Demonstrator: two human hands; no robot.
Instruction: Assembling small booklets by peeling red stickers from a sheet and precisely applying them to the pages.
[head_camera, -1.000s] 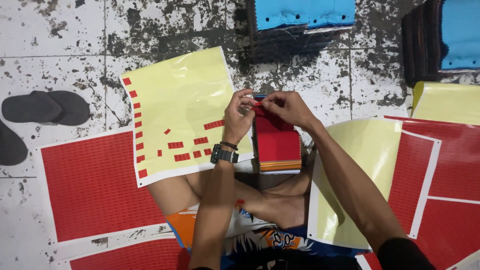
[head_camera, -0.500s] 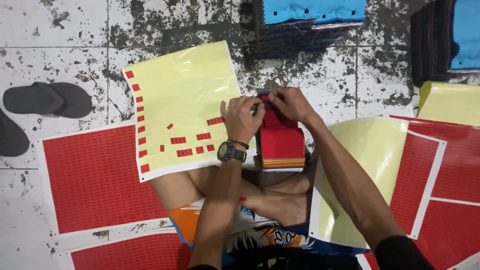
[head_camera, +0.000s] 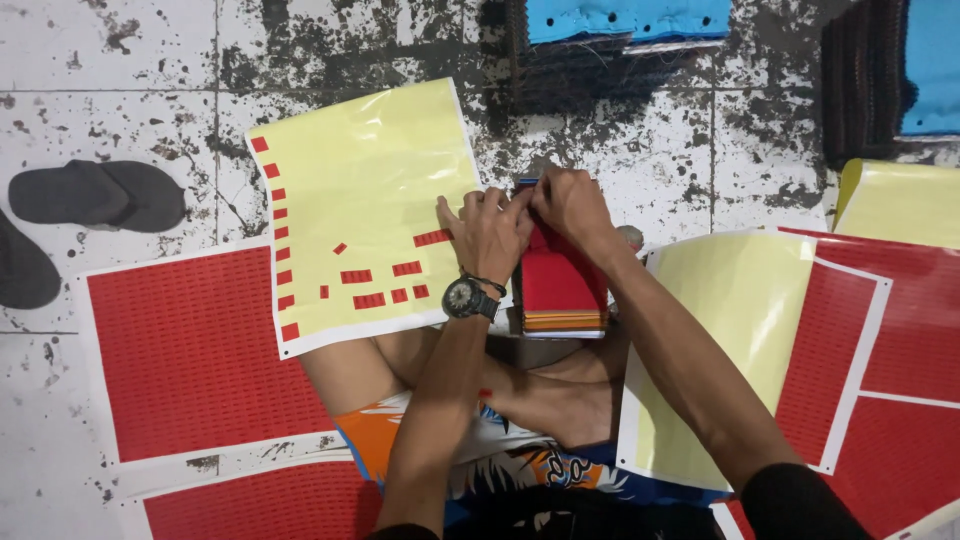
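Fingers: the left hand (head_camera: 490, 232) and right hand (head_camera: 572, 205) meet at the top edge of a stack of red cloth pieces (head_camera: 560, 285); both sets of fingertips are pinched together on something small there, too small to make out.
Stack: just right of the frame's centre, resting on the person's crossed legs, red on top with orange and pale layers showing at its lower edge.
Handling: the pieces look thin, light and limp, apt to slide off each other; a pinch at the top edge or a corner seems the surest hold, with the other hand steadying the pile.
Wrist: a dark round wristwatch (head_camera: 468, 297) sits on the left arm.
Sticker sheet: a pale yellow backing sheet with a few red rectangular stickers left on it (head_camera: 362, 210) lies just left of the hands, partly over a knee.
Full sheets: large red sticker sheets (head_camera: 190, 350) fill the lower left; more red and yellow sheets lie right.
Floor: worn, stained white tiled floor (head_camera: 110, 60); dark sandals (head_camera: 95, 195) at the left edge; blue cloth bundle (head_camera: 625, 18) at the top.
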